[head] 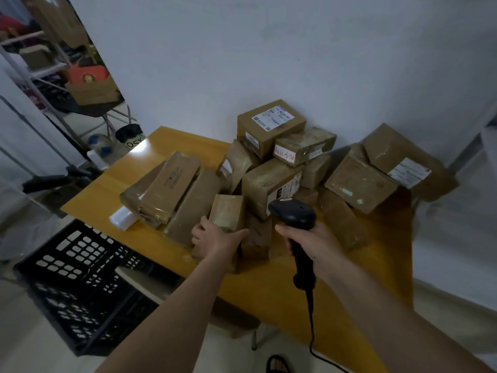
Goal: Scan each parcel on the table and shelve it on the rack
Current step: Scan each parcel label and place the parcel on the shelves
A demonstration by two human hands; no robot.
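**Parcel seized from the heap, scanner ready**

The left hand (212, 235) curls its fingers (200, 224) round a small taped box (227, 214) at the table's (107, 195) near edge; it looks light, stiff and slick, best gripped across opposite sides. The right hand (309, 243) grips the scanner (294, 215).

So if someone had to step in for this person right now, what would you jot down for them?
Left hand grips a small brown parcel at the near edge of the pile.
Right hand holds the black corded scanner, aimed toward the pile.
The other parcels sit heaped on the yellow table.
Done: cannot tell whether any parcel is scanned yet.
Left: scan the held parcel, shelve it, then work through the heap.
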